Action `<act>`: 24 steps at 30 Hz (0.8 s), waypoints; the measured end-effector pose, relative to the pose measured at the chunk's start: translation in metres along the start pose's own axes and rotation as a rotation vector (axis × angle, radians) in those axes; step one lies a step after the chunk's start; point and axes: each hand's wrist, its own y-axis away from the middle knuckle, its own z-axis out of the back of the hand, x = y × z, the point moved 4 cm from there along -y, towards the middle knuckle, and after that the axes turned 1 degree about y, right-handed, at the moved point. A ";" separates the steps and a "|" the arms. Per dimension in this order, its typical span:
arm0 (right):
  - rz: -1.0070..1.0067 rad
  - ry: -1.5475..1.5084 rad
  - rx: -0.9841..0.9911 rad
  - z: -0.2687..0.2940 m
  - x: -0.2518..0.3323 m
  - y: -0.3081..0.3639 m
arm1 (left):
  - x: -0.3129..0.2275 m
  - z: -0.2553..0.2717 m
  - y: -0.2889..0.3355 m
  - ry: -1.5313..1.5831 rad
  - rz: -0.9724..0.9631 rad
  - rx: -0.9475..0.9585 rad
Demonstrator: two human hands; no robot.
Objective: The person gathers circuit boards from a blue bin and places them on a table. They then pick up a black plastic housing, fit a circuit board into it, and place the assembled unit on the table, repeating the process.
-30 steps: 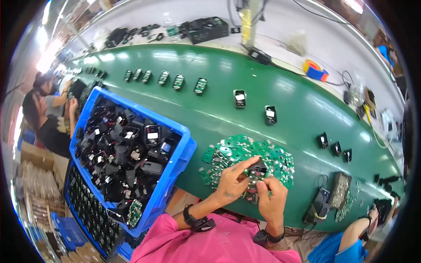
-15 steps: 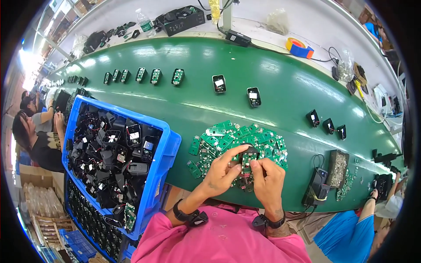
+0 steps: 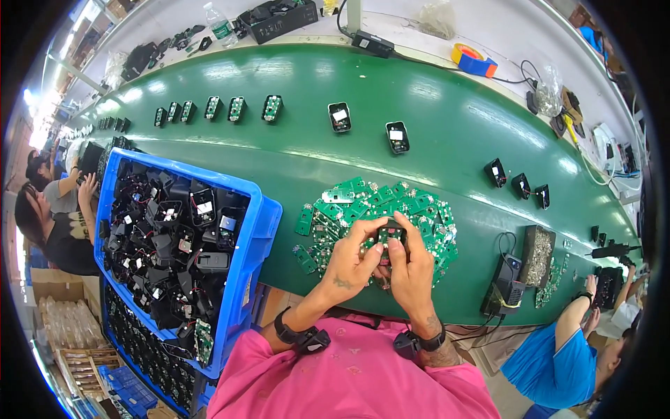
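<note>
A small black plastic housing (image 3: pixel 391 234) with a pale part showing inside is held between the left hand (image 3: pixel 352 262) and the right hand (image 3: pixel 412 269), just above the near edge of a green conveyor belt (image 3: pixel 447 119). Both hands are closed around the housing, with fingers wrapped at its sides and thumbs pressed on its top; black wristbands are worn on both wrists. Directly beneath and around the grip, a loose heap of small green circuit boards (image 3: pixel 349 206) is spread on the belt. To the left of the grip, a blue plastic crate (image 3: pixel 258 230) filled with black housings and wires is seen. To the right of it, a black box-shaped device (image 3: pixel 504 286) with a cable stands at the belt's edge. Beyond the grip, a row of open black housings (image 3: pixel 340 116) is laid out along the belt, well apart from the hands.
</note>
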 end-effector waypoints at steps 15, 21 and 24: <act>0.571 0.435 0.598 -0.057 0.055 -0.078 | 0.008 0.077 -0.012 0.146 0.075 -0.319; 0.757 0.740 0.277 -0.139 0.037 -0.200 | 0.011 0.096 0.000 0.164 0.066 -0.387; 0.636 0.914 0.280 -0.172 0.027 -0.257 | 0.019 0.091 0.010 0.064 0.137 -0.304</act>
